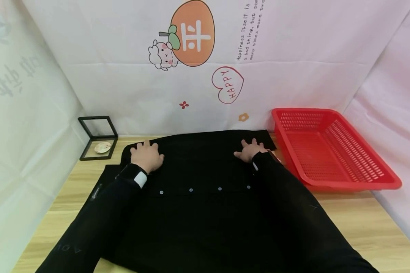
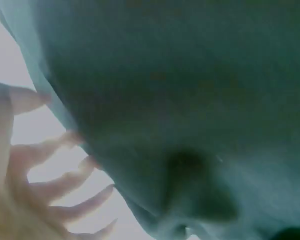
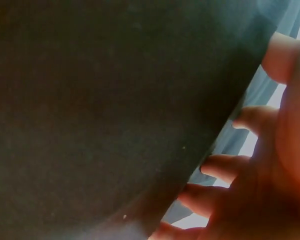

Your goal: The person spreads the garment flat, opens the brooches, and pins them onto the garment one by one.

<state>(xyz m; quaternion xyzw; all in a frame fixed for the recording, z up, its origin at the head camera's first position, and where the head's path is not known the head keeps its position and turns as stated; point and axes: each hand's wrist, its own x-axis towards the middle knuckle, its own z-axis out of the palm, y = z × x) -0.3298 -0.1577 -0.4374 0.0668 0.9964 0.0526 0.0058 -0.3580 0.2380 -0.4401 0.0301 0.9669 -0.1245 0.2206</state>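
Note:
A black buttoned shirt (image 1: 205, 223) lies spread over the table, its row of small pale buttons running crosswise in the head view. My left hand (image 1: 146, 156) rests on its upper left part, fingers spread and pointing away. Farther right, my right hand (image 1: 250, 151) lies on the cloth near the upper right corner, fingers also apart. The left wrist view shows the fingers of the left hand (image 2: 35, 185) against dark cloth (image 2: 150, 100). In the right wrist view, fingertips of the right hand (image 3: 255, 170) come right at a cloth edge (image 3: 115, 110). Neither hand grips anything.
A red plastic basket (image 1: 355, 185) stands at the right, close to the shirt's corner. At the back left is a black-framed clear case (image 1: 99, 157) with a round pale item (image 1: 103, 147). White printed sheets (image 1: 123, 91) hang behind and at both sides of the wooden table (image 1: 51, 227).

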